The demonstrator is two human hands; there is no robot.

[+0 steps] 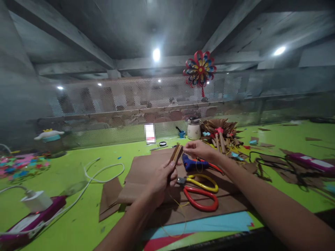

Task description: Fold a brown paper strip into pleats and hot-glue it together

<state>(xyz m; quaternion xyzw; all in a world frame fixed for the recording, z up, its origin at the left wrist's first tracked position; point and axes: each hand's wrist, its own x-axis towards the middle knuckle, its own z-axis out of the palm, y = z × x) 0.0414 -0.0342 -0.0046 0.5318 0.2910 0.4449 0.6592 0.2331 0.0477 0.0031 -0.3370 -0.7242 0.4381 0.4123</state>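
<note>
My left hand (pixel 165 174) is closed around a folded stack of brown paper (pixel 176 153), held tilted above the table. Close to its upper end, my right hand (pixel 200 150) has its fingers pinched together, apparently on a thin yellow thread (pixel 185 218). One loop of thread dangles below each hand. Beneath my hands lie scissors (pixel 201 204) with one red and one yellow handle, their blades mostly hidden. A blue glue gun (pixel 192 164) lies just behind them, partly covered by my right arm. Larger brown paper sheets (pixel 138 170) are spread underneath.
Blue paper (pixel 209 223) edges the front. White cable (pixel 104 181) and a power strip (pixel 52 211) with a charger lie left. Behind stand a jar (pixel 194 129), a phone (pixel 150 133) and a fanned paper bundle (pixel 220 127). Another power strip (pixel 311 162) lies right, before a mesh partition (pixel 125 104).
</note>
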